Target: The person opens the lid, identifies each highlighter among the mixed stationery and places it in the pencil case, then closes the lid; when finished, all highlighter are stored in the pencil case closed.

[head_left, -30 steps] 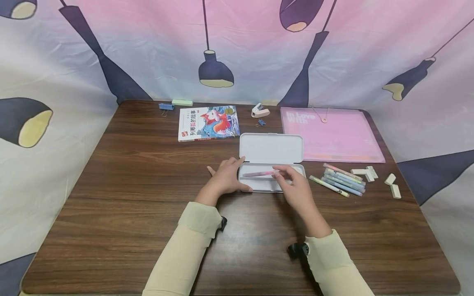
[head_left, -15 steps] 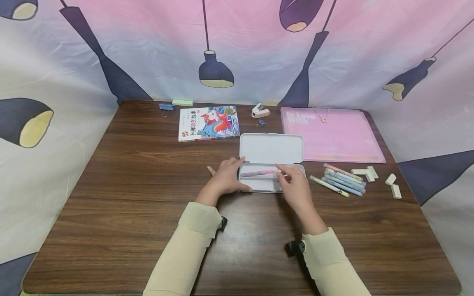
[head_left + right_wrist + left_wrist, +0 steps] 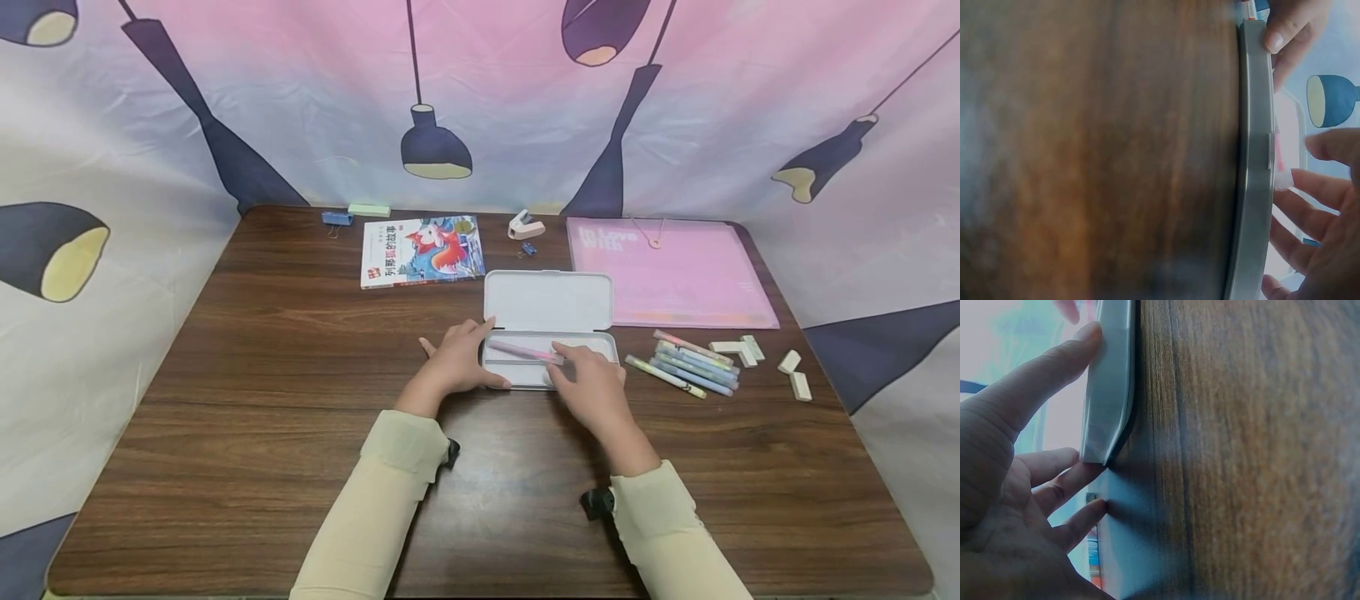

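Observation:
An open white pencil case lies on the table with its lid folded back. Inside, a pink marker slants down to the right across the divider. My left hand holds the left end of the case, thumb on the front wall and fingers round the far side. Over the right half is my right hand; in the right wrist view its thumb stands apart from the fingers. The index fingertip is at the marker's clear cap; whether it touches cannot be told.
Several markers lie in a pile right of the case, with white eraser-like blocks beyond. A pink folder, a fox storybook, a small stapler and binder clips lie toward the back.
The marker has swung round in the case: its right end now sits lower, nearer the front. My right finger and thumb have parted from their pinch. My left hand stays put.

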{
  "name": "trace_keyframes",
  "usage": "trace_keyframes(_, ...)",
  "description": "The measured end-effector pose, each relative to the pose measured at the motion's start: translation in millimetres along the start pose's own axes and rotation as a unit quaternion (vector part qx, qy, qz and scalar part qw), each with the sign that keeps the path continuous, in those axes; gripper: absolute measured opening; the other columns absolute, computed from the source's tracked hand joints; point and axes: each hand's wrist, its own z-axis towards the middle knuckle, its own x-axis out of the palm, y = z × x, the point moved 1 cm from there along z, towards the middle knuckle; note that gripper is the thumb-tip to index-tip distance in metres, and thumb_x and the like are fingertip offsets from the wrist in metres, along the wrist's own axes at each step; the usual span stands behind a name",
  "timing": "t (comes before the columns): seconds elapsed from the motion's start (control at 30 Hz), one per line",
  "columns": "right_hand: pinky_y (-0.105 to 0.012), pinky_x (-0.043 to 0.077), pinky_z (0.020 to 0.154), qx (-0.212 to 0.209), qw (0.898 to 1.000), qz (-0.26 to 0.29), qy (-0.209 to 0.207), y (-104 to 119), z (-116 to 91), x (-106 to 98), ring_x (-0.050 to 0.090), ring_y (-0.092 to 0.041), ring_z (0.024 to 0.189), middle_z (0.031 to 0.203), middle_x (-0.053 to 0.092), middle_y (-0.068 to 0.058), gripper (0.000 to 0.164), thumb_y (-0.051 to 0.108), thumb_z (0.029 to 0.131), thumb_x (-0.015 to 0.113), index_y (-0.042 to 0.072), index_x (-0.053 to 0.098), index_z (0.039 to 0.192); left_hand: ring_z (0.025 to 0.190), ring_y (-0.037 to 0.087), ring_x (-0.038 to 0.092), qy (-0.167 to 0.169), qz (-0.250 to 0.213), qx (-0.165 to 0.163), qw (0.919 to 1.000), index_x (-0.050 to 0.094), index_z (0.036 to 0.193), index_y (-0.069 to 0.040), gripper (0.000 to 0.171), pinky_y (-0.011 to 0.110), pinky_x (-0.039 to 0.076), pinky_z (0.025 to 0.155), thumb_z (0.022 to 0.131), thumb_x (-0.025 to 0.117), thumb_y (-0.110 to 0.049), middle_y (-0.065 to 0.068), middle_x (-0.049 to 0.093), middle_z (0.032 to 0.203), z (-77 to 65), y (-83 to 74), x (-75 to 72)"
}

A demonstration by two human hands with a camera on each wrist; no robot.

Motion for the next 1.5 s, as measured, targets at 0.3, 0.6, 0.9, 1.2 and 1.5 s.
trace_keyframes(0.3, -0.055, 0.022, 0.090, -0.017, 0.999, -0.042, 0.007, -2.9, 0.9, 1.1, 0.049, -0.025, 0.109, 0.117, 0.056, -0.005, 0.034, 0.024, 0.088, 0.054, 0.025, 0.057, 0.122, 0.127, 0.026, 0.029, 0.009, -0.004, 0.003, 0.9999, 0.027, 0.142, -0.024, 0.099, 0.073, -0.004, 0.090, 0.061, 0.077, -0.051, 0.002, 0.040, 0.132, 0.6, -0.7, 1.1)
trace_keyframes(0.6, -0.055, 0.029, 0.087, -0.015, 0.999, -0.043, -0.005, -11.2, -3.0, -12.0, 0.050, -0.032, 0.109, 0.119, 0.054, -0.009, 0.037, 0.033, 0.088, 0.055, 0.022, 0.056, 0.123, 0.127, 0.025, 0.029, 0.009, -0.006, 0.004, 0.9999, 0.026, 0.143, -0.026, 0.100, 0.072, -0.005, 0.091, 0.060, 0.077, -0.052, 0.001, 0.040, 0.132, 1.6, -2.3, 2.0)
trace_keyframes(0.9, -0.061, 0.028, 0.082, 0.035, 0.999, -0.036, -0.013, -45.6, -21.5, -40.3, 0.043, -0.035, 0.116, 0.126, 0.048, -0.015, 0.041, 0.035, 0.090, 0.051, 0.018, 0.053, 0.127, 0.127, 0.025, 0.028, 0.011, -0.009, 0.008, 0.9999, 0.025, 0.143, -0.026, 0.101, 0.072, -0.006, 0.090, 0.060, 0.077, -0.052, 0.001, 0.039, 0.132, 2.5, -2.6, 2.0)
trace_keyframes(1.2, -0.063, 0.026, 0.075, 0.109, 0.992, -0.053, -0.037, -88.6, -46.0, -72.2, 0.037, -0.047, 0.115, 0.129, 0.041, -0.025, 0.048, 0.041, 0.091, 0.046, 0.014, 0.047, 0.131, 0.127, 0.025, 0.028, 0.008, -0.005, 0.003, 1.0000, 0.025, 0.143, -0.026, 0.101, 0.073, -0.007, 0.090, 0.060, 0.076, -0.053, 0.001, 0.040, 0.131, 1.6, 1.3, 1.8)
trace_keyframes(1.5, -0.067, 0.026, 0.073, 0.143, 0.988, -0.060, 0.008, -114.8, -52.5, -84.2, 0.032, -0.053, 0.114, 0.135, 0.033, -0.027, 0.049, 0.034, 0.091, 0.048, 0.012, 0.041, 0.135, 0.129, 0.026, 0.026, 0.010, -0.008, 0.002, 0.9999, 0.023, 0.143, -0.027, 0.101, 0.071, -0.008, 0.091, 0.062, 0.076, -0.053, 0.001, 0.039, 0.132, 0.4, 2.8, 1.4)
